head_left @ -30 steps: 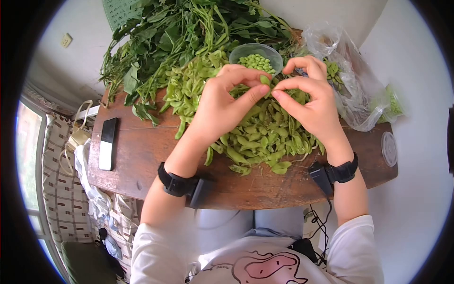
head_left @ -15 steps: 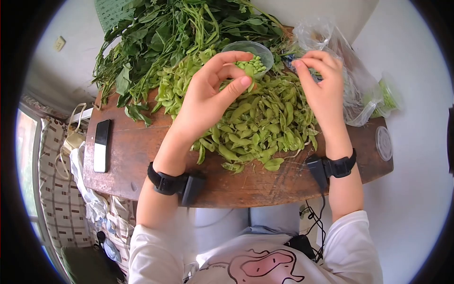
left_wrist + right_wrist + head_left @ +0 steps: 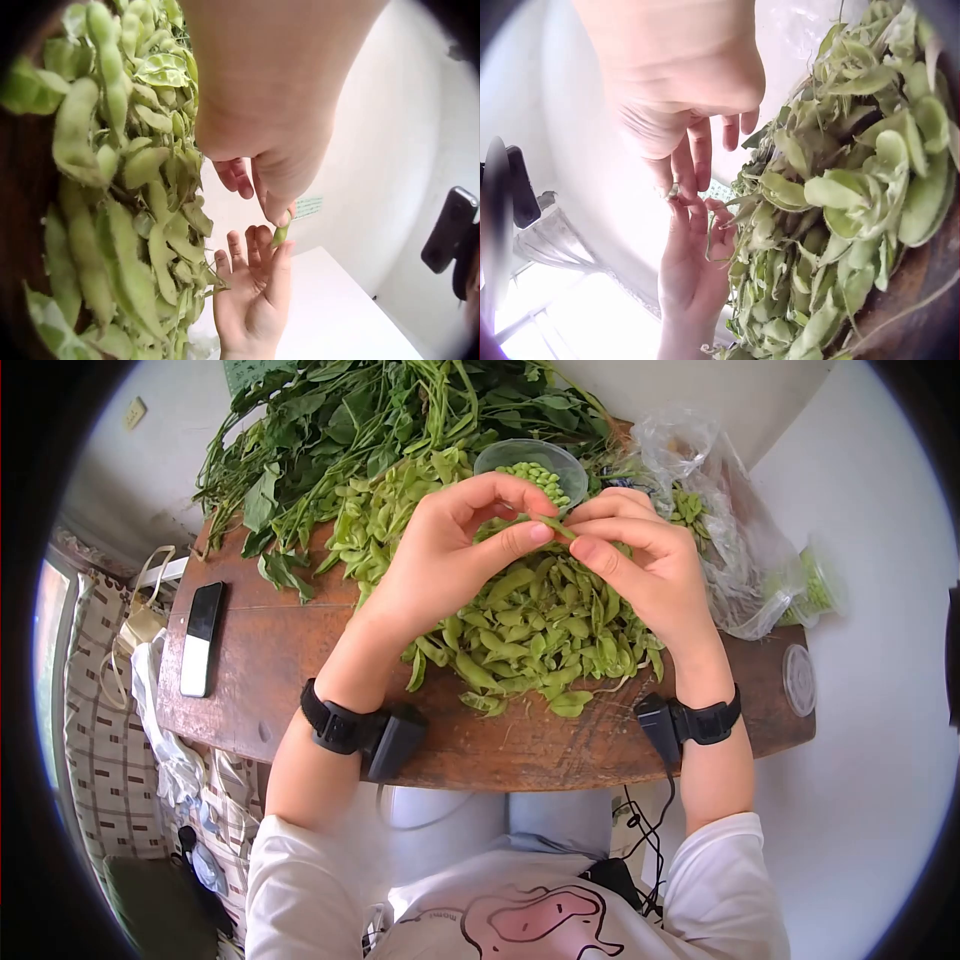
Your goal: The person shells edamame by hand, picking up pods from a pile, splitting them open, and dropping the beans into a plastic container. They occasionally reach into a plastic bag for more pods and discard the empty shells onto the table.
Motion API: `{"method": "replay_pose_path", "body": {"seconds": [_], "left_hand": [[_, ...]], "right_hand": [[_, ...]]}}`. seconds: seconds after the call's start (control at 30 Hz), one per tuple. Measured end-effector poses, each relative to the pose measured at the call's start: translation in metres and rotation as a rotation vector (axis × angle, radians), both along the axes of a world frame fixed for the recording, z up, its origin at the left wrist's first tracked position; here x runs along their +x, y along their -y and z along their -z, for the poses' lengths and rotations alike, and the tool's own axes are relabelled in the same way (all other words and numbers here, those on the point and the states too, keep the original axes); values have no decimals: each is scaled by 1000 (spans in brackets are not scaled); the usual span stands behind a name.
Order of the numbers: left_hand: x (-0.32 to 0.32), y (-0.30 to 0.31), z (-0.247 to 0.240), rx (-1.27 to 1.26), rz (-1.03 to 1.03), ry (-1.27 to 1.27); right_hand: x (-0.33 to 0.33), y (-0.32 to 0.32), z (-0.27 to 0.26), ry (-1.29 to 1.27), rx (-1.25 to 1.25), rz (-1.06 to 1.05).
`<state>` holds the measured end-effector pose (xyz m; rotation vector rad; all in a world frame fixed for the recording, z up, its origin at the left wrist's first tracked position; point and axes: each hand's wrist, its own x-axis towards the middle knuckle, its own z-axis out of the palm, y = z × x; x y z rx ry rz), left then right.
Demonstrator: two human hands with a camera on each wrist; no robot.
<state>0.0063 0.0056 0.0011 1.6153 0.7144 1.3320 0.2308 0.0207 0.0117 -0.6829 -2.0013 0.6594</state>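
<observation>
Two hands share one green pod (image 3: 560, 528), held up just on the person's side of the bowl (image 3: 575, 463), over the loose pods. The left hand (image 3: 440, 555) pinches one end between thumb and fingertips; the right hand (image 3: 650, 565) pinches the other end, its thumb and forefinger curled in. The pod's long axis slants: the end in the left hand points toward the bowl, the end in the right hand points rightward and back toward the person.

The one bowl is clear and holds shelled beans (image 3: 527, 478), too many and too hidden to count. One broad heap of pods (image 3: 540, 635) spreads from the bowl's left round to its near side; its pods overlap beyond counting. One mass of leafy stems (image 3: 340, 450) lies left of the bowl and behind it.

To the right of the bowl are one clear plastic bag (image 3: 735, 550) and, farther right, one tub (image 3: 822, 582) with green contents. One round lid (image 3: 799, 680) lies right of the bowl and nearer the person. One phone (image 3: 203, 638) lies well left of the bowl on the counter (image 3: 270, 660).
</observation>
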Motion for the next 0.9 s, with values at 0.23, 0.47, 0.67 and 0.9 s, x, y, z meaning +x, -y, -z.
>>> {"method": "replay_pose_path", "body": {"seconds": [0.23, 0.47, 0.67, 0.9], "left_hand": [[2, -3, 5, 62, -63, -26], [-4, -7, 5, 426, -378, -373], [-2, 0, -2, 569, -542, -490], [-2, -1, -2, 655, -552, -497]], "right_hand": [[0, -1, 0, 54, 211, 122], [-5, 3, -3, 75, 377, 230], [-10, 8, 0, 45, 371, 240], [-10, 8, -2, 108, 495, 272]]}}
